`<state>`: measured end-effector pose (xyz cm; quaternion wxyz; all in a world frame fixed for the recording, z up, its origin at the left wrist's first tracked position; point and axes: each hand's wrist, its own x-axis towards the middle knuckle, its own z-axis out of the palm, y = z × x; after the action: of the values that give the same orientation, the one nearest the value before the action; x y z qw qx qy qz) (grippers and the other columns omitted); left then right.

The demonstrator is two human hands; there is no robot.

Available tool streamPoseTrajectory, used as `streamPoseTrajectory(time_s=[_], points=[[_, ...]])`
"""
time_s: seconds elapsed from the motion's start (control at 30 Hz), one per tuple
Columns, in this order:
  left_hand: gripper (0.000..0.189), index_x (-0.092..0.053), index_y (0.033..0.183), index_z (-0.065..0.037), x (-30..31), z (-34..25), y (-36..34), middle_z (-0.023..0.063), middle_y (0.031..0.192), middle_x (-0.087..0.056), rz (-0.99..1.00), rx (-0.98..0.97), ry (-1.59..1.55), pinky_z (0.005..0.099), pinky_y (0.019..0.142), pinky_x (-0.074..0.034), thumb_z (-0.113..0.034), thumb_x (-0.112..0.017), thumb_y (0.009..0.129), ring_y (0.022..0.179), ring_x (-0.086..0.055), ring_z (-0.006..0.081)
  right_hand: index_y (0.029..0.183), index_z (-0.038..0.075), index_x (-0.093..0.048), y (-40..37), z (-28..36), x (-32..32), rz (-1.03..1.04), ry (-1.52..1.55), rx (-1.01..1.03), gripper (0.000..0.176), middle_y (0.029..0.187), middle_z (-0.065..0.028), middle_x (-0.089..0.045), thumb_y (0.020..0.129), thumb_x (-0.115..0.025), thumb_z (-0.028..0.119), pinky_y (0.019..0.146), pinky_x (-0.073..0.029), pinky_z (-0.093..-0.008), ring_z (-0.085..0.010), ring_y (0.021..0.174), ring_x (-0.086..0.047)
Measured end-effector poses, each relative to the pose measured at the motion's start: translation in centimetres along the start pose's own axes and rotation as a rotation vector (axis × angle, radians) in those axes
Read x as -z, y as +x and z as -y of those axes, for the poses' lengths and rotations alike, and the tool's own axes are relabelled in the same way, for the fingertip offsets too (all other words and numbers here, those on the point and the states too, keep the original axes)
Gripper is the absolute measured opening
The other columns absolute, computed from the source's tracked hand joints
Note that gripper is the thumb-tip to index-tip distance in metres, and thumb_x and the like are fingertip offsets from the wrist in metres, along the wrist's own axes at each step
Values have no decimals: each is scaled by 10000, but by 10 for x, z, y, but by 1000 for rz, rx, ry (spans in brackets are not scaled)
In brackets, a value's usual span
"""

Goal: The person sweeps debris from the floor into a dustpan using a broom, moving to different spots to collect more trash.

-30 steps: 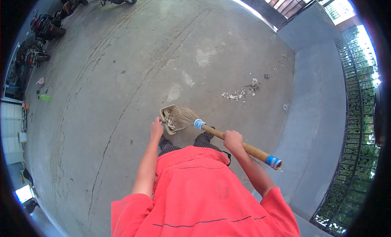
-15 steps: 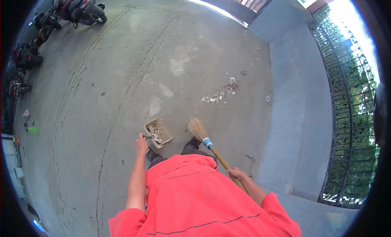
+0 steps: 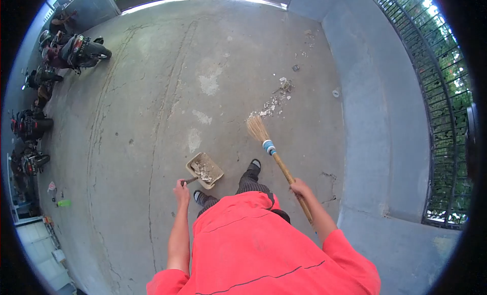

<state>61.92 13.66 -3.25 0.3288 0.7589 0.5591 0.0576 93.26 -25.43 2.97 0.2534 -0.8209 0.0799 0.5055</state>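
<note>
My left hand (image 3: 181,189) is closed round the short dark handle of a beige dustpan (image 3: 220,171), which has pale debris (image 3: 202,170) lying in it. The wooden stick of a straw broom (image 3: 284,168) is gripped in my right hand (image 3: 300,187). Blue and white bands wrap the broom's neck, and its bristles point forward and left. Those bristle tips are right at the near end of a trail of white chips and rubble (image 3: 274,103) on the concrete floor.
Several motorcycles (image 3: 83,52) stand along the left side. A blue-grey wall (image 3: 373,92) with a black metal fence (image 3: 431,87) runs along the right. A crumpled bit (image 3: 296,67) and a pale ring (image 3: 336,93) lie on the floor. Something bright green (image 3: 64,203) is at the left.
My right hand has swung the broom forward, bringing the bristles up to the debris trail. One foot has stepped forward. The dustpan stays in my left hand, and the view has shifted.
</note>
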Motion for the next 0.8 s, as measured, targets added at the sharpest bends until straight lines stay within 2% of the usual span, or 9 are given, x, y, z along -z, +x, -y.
streamPoseTrajectory(time_s=[0.07,0.2,0.27,0.37,0.5,0.57,0.6,0.67,0.8], points=[[179,-569,979,-80,4,-9,0,176,872,-627,-19,2,54,433,732,-434,-97,-563,801,835,-587,351,1141,41,-486,28,14,3,-107,-728,43,468,904,-210,-617,699,-531,186,673,-505,-416,-310,844,-626],[170,-570,979,-88,26,-38,-7,168,865,-629,-60,-7,113,423,722,-437,-106,-558,810,814,-592,344,1125,16,-514,38,23,12,81,-676,-81,507,1033,-243,-585,659,-527,214,811,-462,-418,-351,930,-595],[169,-572,978,-91,33,-43,-14,166,855,-630,-91,6,158,417,708,-443,-99,-560,810,801,-596,341,1014,-17,-585,27,20,12,-118,-662,-111,438,1027,-239,-591,648,-544,219,801,-466,-436,-362,950,-584],[169,-580,973,-100,41,-23,-23,157,811,-632,-157,37,37,388,663,-458,-83,-569,806,751,-604,327,1015,-35,-575,28,5,7,-166,-624,-45,444,1020,-232,-596,661,-541,230,814,-460,-440,-369,954,-580],[161,-586,961,-98,54,-13,-46,111,744,-634,-199,120,7,336,623,-463,-66,-569,804,691,-619,229,1045,-42,-549,47,-20,12,-96,-547,-80,457,1017,-236,-593,678,-529,230,831,-451,-442,-374,957,-576],[156,-586,957,-94,58,-13,-55,93,728,-632,-214,153,-22,325,619,-462,-65,-567,805,682,-620,193,1198,14,-469,56,-22,17,-138,-560,-72,562,1023,-241,-587,687,-540,238,844,-445,-447,-380,964,-569],[155,-587,955,-91,58,-10,-57,82,711,-625,-209,182,-39,318,616,-461,-63,-565,804,676,-617,175,1198,14,-469,48,-11,20,-131,-558,-67,562,1023,-241,-587,687,-540,238,844,-445,-447,-380,964,-569],[154,-587,953,-89,55,-2,-56,70,695,-618,-213,209,-58,312,612,-461,-61,-564,803,670,-613,157,1314,105,-365,15,24,32,-237,-552,54,682,1012,-244,-591,691,-589,267,843,-450,-431,-371,963,-571],[151,-586,947,-95,36,7,-49,80,712,-613,-270,224,-96,317,620,-459,-70,-572,799,669,-610,174,1369,199,-271,36,4,35,-156,-574,197,735,997,-243,-591,710,-594,236,812,-459,-453,-381,919,-580]])
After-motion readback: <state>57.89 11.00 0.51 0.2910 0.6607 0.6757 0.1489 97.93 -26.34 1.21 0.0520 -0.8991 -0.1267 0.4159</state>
